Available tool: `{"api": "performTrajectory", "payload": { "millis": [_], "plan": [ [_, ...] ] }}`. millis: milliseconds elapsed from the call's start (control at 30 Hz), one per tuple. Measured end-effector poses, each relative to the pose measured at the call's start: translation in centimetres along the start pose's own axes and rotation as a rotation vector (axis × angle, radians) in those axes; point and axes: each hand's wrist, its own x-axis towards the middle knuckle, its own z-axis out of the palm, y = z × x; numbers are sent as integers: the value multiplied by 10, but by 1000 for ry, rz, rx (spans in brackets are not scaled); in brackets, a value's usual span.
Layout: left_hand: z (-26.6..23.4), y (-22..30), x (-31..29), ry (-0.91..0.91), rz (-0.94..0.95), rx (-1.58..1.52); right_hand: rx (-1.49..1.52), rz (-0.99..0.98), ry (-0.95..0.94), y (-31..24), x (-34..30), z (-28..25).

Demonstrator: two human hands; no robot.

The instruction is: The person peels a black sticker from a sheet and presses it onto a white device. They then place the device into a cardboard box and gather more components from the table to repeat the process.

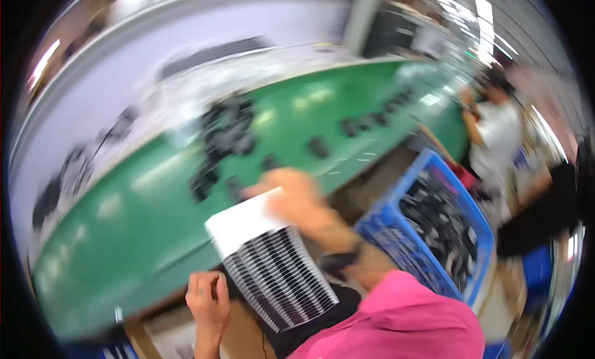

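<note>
Both my hands work one flat tray of ribbed black-and-white slots (282, 278): right hand (291, 195) pinches the white sheet (238, 222) at twelve o'clock, seemingly baring the slots; left hand (207, 300), fingers curled, steadies seven o'clock beside the green tabletop (124, 222).

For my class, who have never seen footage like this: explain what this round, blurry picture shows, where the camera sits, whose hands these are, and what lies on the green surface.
The camera is worn on a person's head and looks down through a fisheye lens, so straight edges bend. The picture is blurred. The two bare hands are that person's own. The right hand grips a white sheet lying on a tray of dark striped rows. The left hand touches the tray's near corner. Small black parts lie scattered on the green belt. A blue crate of more dark parts stands on the right. Other people work farther along.
</note>
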Motion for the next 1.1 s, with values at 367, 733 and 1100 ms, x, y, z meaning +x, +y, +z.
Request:
{"api": "performTrajectory", "payload": {
  "millis": [367, 733, 1100],
  "plan": [
    [67, -12, 41, -210, -5, 229, 371, 96, -366, 2, 60, 47],
    [46, 39, 73, -310, -464, -1047, 1699, 308, -870, 18, -43, 40],
    [64, 0, 67, -39, -552, -1110, 275, -10, 135, 15, -70, 31]
  ]
}}
